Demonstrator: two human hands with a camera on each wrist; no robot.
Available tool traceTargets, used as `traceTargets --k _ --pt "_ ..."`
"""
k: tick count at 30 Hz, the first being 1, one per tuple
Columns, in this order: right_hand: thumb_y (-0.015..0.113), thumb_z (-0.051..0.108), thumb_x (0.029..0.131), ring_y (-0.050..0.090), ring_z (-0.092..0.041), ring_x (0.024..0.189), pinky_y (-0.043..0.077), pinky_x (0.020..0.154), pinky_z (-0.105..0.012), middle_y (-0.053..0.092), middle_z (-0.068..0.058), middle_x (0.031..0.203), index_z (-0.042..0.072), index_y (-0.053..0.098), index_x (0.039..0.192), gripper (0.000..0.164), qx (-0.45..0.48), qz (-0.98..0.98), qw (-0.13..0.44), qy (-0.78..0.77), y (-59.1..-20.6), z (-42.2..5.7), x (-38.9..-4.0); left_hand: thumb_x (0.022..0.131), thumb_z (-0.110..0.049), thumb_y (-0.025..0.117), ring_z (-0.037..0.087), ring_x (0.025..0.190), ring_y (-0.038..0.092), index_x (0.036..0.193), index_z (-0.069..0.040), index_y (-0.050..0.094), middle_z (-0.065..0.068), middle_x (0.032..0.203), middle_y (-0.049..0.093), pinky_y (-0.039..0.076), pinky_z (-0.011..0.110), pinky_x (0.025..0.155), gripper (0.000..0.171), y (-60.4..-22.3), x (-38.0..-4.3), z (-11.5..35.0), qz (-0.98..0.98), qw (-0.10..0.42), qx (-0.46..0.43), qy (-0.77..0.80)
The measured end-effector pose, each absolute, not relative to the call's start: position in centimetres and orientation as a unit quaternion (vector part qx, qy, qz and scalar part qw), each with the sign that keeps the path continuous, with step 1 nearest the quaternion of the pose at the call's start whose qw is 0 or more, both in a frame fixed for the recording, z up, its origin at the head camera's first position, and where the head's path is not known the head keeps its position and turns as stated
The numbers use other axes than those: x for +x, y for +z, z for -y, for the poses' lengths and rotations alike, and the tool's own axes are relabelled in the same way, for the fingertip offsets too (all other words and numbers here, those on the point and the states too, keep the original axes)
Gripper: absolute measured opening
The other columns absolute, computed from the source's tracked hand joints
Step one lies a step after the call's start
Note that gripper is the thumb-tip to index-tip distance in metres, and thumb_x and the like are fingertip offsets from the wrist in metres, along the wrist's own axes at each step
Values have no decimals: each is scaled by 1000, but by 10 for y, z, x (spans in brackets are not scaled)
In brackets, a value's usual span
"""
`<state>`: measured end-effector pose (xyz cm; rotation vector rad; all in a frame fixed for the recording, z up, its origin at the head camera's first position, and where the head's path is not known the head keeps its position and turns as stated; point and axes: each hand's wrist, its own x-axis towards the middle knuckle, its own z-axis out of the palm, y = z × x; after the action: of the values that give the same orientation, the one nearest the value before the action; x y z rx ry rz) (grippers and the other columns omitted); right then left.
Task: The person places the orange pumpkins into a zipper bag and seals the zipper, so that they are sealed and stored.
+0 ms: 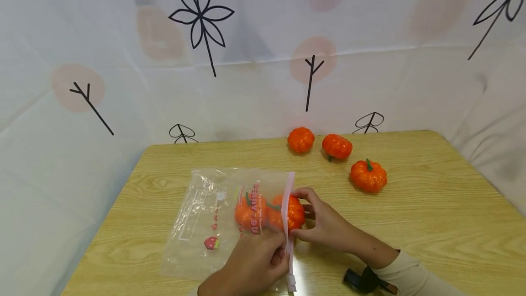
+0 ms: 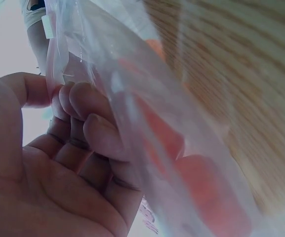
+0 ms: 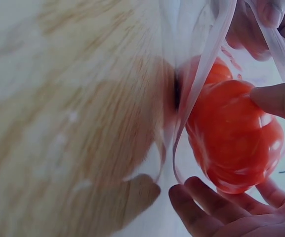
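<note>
A clear zip bag (image 1: 186, 223) with a pink zip strip and strawberry print lies on the table, its mouth facing right. Near the front of the mouth, my left hand (image 1: 252, 261) pinches the bag's edge between thumb and fingers. My right hand (image 1: 328, 225) holds a shiny orange pumpkin (image 3: 236, 136) partway through the opening, thumb on one side and fingers on the other. Deeper in the bag, a second orange pumpkin (image 1: 244, 216) with a green stem shows through the film, and in the left wrist view orange shapes (image 2: 206, 192) blur behind the plastic.
Three more orange pumpkins, a left one (image 1: 301, 140), a tipped middle one (image 1: 338, 146) and a right one (image 1: 368, 176), stand toward the back of the wooden table (image 1: 431, 186). By the right sleeve is a black object (image 1: 361, 281). A patterned cloth (image 1: 255, 95) hangs behind.
</note>
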<state>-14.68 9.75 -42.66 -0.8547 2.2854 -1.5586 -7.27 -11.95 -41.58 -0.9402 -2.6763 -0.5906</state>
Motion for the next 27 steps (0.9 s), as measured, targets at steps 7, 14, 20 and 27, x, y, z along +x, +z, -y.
traceTargets --k 7,14,20,27 --pt "79 19 85 54 -48 127 54 96 -41 40 -25 149 10 33 139 72 -301 -784 136 -525 -428 -99 -147 81 -29 72 -8 56 26 71 -28 44 -20 65 35 19 12 52 29 -417 -72 119 915 138 -329 -191" --pt "80 22 85 56 -45 126 52 99 -46 42 -25 149 10 33 139 72 -301 -793 141 -511 -429 -99 -148 82 -28 71 -7 56 26 71 -27 45 -20 64 33 20 12 51 29 -414 -73 119 916 117 -332 -191" --pt "80 20 85 54 -46 129 51 100 -44 41 -28 150 7 31 136 72 -290 -790 158 -516 -430 -100 -148 83 -27 71 -8 55 26 72 -27 45 -20 64 33 19 11 50 27 -413 -73 120 916 96 -334 -200" --pt "79 20 85 53 -46 130 48 102 -45 42 -29 148 7 31 136 71 -275 -788 174 -522 -430 -99 -148 83 -27 70 -8 55 27 71 -27 46 -20 63 32 19 10 49 27 -411 -73 120 917 88 -335 -200"
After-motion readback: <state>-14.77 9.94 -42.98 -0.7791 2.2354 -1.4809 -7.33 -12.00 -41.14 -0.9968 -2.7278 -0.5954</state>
